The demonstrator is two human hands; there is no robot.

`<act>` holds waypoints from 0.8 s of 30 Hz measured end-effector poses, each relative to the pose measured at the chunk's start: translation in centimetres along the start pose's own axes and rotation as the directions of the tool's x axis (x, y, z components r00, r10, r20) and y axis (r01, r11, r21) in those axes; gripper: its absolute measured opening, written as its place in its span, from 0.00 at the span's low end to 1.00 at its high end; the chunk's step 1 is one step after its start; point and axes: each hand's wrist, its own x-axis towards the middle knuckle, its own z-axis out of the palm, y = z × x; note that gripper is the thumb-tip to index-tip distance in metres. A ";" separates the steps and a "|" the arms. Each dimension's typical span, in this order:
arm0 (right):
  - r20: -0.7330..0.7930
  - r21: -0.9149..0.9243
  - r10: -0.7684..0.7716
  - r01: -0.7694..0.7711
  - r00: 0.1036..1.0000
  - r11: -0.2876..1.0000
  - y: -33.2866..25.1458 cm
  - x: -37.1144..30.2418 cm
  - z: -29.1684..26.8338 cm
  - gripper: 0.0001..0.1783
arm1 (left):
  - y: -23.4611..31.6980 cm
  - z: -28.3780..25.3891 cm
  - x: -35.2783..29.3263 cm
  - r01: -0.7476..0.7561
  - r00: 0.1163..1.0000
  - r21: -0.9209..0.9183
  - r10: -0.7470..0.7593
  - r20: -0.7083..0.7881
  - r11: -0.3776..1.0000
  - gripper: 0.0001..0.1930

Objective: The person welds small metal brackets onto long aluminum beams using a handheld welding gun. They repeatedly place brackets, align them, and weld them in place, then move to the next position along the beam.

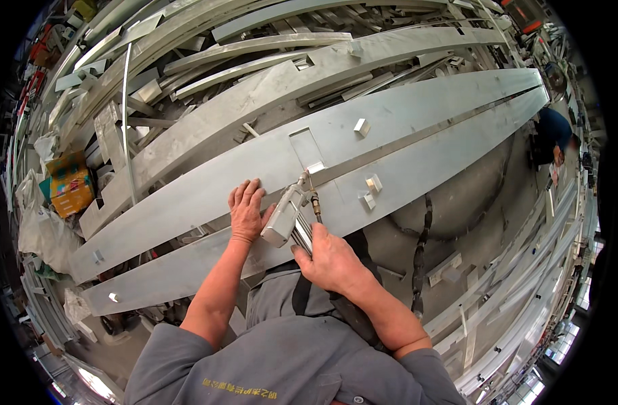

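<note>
My right hand (336, 263) is closed round the handle of a silver welding gun (282, 219) with a boxy body and a brass fitting. The nozzle points at a small shiny metal piece (316, 167), at the near end of a rectangular outline on the far long grey metal beam (208, 179). My left hand (247, 210) lies on that beam's near edge, fingers stretched and thumb beside the gun body. It holds nothing. The near beam (174, 280) runs alongside, a narrow gap between. Small metal blocks (362, 127) stand on both beams.
Metal offcuts and long profiles (255, 67) pile up beyond the beams. A dark hose (424, 250) lies on the floor at right. Long pale metal bars (505, 304) fill the lower right. Another person (552, 135) bends near the beams' far right end. Plastic bags (45, 229) lie left.
</note>
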 end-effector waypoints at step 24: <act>0.066 -0.051 0.029 -0.025 0.997 0.998 -0.5 -0.4 -0.4 0.24 | 0.1 0.0 -0.1 0.010 1.000 0.010 -0.010 -0.004 1.000 0.25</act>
